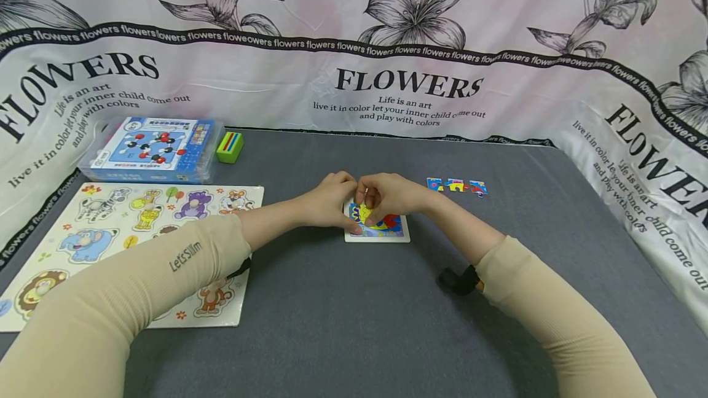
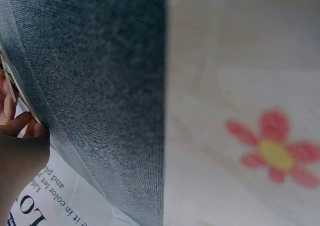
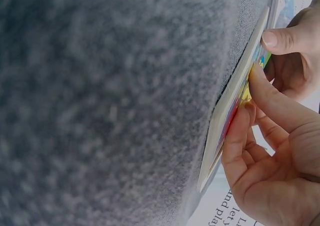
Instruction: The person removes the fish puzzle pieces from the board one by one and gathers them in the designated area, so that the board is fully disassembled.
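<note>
A small jigsaw board with a white rim and a blue, red and yellow picture lies flat on the grey cloth, partly covered by the hands. My left hand holds its left side, the thumb lying on the near left part of the face. Over the picture, my right hand pinches a yellow puzzle piece between thumb and fingers, down against the board. The fingers hide most of that piece. Three loose puzzle pieces lie in a row beyond the right wrist.
At the left, under the left forearm, lies a large animal puzzle board. Behind it stand a clear plastic box with a molecule picture and a green block with coloured stripes. A flower-printed sheet hangs along the back.
</note>
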`<state>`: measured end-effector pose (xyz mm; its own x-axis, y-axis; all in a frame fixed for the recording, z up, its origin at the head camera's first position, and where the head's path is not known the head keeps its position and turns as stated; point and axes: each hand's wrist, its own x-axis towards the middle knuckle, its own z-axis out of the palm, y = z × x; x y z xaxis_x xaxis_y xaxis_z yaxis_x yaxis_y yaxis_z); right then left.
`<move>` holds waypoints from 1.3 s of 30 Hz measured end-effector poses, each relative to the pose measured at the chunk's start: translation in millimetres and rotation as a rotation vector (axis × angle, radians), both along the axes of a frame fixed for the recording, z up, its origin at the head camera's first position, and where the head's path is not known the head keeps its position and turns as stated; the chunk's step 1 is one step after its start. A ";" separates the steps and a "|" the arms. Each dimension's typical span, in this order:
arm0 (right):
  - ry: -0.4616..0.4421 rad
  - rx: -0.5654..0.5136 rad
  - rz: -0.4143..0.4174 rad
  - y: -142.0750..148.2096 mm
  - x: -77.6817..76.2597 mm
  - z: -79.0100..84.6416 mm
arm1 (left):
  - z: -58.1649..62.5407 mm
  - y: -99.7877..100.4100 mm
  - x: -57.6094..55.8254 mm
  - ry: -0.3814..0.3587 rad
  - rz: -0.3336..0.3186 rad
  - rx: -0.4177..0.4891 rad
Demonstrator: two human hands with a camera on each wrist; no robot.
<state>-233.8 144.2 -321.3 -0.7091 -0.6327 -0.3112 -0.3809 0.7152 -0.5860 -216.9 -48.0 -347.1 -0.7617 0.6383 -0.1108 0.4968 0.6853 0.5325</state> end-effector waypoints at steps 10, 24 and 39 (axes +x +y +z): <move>-0.003 -0.009 0.000 0.6 0.3 0.3 | 0.2 0.4 -0.4 -0.006 0.002 -0.004; -0.047 -0.061 -0.018 4.0 -1.3 -1.4 | 0.6 0.9 -1.1 -0.002 -0.009 -0.004; -0.129 -0.124 -0.035 4.8 -1.1 -3.1 | 1.4 0.7 1.0 -0.010 -0.004 -0.010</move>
